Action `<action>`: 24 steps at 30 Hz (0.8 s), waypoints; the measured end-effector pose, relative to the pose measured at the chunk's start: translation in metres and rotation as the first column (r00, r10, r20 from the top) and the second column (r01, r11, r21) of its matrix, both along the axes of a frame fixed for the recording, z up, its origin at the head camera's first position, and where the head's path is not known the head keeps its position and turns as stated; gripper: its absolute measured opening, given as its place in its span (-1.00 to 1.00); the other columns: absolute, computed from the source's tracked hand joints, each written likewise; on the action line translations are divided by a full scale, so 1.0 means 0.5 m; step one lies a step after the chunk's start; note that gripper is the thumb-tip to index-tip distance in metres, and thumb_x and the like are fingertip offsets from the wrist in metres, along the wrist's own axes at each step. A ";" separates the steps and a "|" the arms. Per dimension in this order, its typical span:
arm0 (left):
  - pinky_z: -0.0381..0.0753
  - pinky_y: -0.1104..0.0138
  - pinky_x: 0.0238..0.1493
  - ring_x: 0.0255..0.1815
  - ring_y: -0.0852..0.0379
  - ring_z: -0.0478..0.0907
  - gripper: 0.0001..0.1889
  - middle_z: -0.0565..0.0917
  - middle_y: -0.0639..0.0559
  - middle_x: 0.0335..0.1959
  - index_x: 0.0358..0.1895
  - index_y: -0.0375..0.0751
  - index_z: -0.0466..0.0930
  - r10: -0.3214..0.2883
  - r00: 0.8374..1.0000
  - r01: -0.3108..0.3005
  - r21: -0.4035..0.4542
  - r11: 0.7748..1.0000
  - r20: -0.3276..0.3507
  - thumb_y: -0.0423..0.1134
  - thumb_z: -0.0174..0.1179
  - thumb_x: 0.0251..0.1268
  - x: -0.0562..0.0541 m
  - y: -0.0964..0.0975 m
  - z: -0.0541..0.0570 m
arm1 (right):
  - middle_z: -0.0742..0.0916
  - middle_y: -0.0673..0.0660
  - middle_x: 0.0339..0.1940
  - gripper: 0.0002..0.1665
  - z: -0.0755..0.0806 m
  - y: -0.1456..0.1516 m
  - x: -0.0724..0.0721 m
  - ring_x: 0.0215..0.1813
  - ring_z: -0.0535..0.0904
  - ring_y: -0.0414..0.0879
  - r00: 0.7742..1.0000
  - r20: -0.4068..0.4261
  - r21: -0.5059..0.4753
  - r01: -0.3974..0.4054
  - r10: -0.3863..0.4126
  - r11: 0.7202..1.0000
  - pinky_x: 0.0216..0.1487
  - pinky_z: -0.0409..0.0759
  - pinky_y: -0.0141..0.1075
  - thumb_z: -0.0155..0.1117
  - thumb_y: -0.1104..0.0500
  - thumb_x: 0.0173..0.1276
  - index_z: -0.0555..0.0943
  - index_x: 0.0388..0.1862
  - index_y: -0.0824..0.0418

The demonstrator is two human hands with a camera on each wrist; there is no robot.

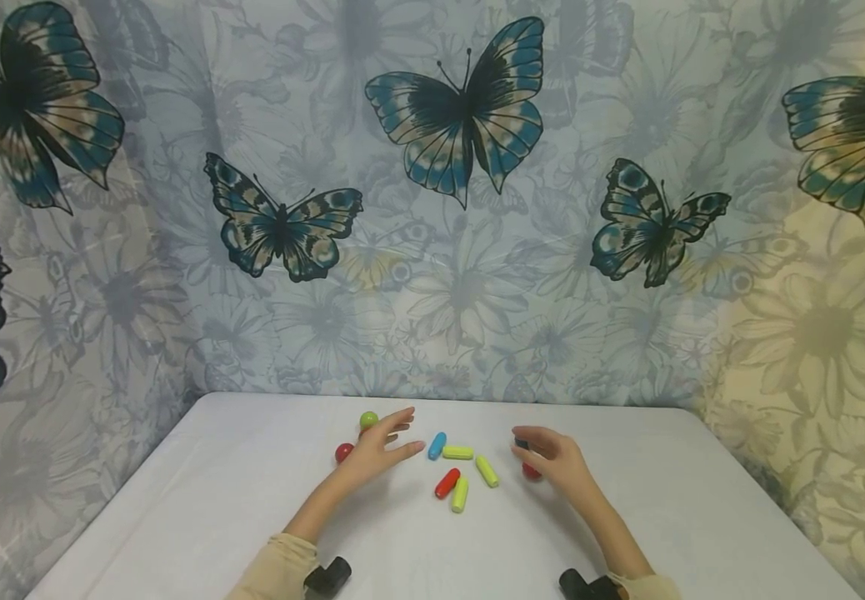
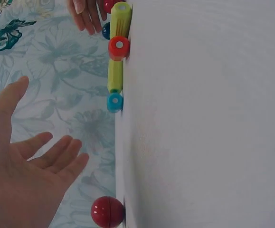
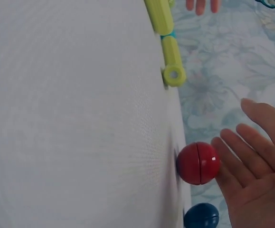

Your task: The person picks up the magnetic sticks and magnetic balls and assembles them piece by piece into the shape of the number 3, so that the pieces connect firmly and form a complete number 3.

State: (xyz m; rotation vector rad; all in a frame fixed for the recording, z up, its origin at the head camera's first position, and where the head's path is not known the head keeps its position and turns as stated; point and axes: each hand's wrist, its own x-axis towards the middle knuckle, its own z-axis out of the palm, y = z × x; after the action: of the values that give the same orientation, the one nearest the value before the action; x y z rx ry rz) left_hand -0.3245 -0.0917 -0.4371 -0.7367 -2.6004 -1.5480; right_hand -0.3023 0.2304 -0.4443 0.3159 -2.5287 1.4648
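My left hand [image 1: 382, 450] hovers over the white table with fingers spread and nothing held. Beside it are a green ball [image 1: 368, 420] and a shiny red ball [image 1: 344, 452]; part of another reddish thing shows behind its fingers. On the other side, my right hand [image 1: 558, 460] is held loosely curved, also holding nothing. Close to its fingers sit a second red ball [image 3: 199, 163] and a dark blue ball [image 3: 202, 216]; whether the fingers touch the red one, I cannot tell. Between the hands lie a blue stick [image 1: 437, 446], a red stick [image 1: 447, 483] and three yellow-green sticks [image 1: 458, 452].
The white tabletop [image 1: 627, 517] ends at a back edge against a butterfly-patterned cloth [image 1: 470, 317], which also hangs along both sides. Each wrist wears a black camera mount [image 1: 327, 577]. The sticks lie close together mid-table, the red one touching a yellow-green one.
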 end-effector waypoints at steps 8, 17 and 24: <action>0.36 -0.10 0.36 0.35 -0.25 0.42 -0.29 0.48 -0.33 0.30 0.41 -0.33 0.27 -0.081 0.995 0.078 0.049 0.996 0.058 -0.09 0.29 0.29 0.002 0.006 -0.017 | 0.69 0.20 0.17 -0.53 -0.005 0.006 0.005 0.19 0.62 0.08 0.999 0.039 0.005 -0.003 0.002 1.000 0.16 0.61 -0.25 0.39 0.11 0.27 0.61 0.13 0.25; 0.54 0.05 0.25 0.29 -0.14 0.51 -0.31 0.53 -0.18 0.29 0.38 -0.23 0.35 -0.096 0.988 0.094 0.023 0.995 0.122 -0.06 0.34 0.23 0.005 0.013 -0.032 | 0.64 0.37 0.19 -0.51 -0.009 0.021 0.009 0.02 0.69 -0.01 0.994 0.049 -0.080 -0.096 0.100 0.992 -0.13 0.66 -0.43 0.35 0.22 0.30 0.56 0.17 0.38; 0.60 0.13 0.18 0.21 -0.11 0.56 -0.36 0.59 -0.17 0.20 0.32 -0.25 0.43 -0.119 0.986 0.117 0.025 0.993 0.115 -0.10 0.38 0.19 0.009 0.019 -0.041 | 0.69 0.31 0.14 -0.59 -0.011 0.025 0.007 0.20 0.59 0.21 0.996 0.007 0.017 -0.085 0.084 0.996 0.18 0.61 -0.20 0.33 0.29 0.28 0.60 0.12 0.36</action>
State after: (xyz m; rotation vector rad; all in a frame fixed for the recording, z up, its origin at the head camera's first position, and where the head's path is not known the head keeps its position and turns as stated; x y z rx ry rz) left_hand -0.3198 -0.0821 -0.4577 -0.8382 -2.6645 -1.6929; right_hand -0.2989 0.2429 -0.4499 0.4265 -2.5639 1.4763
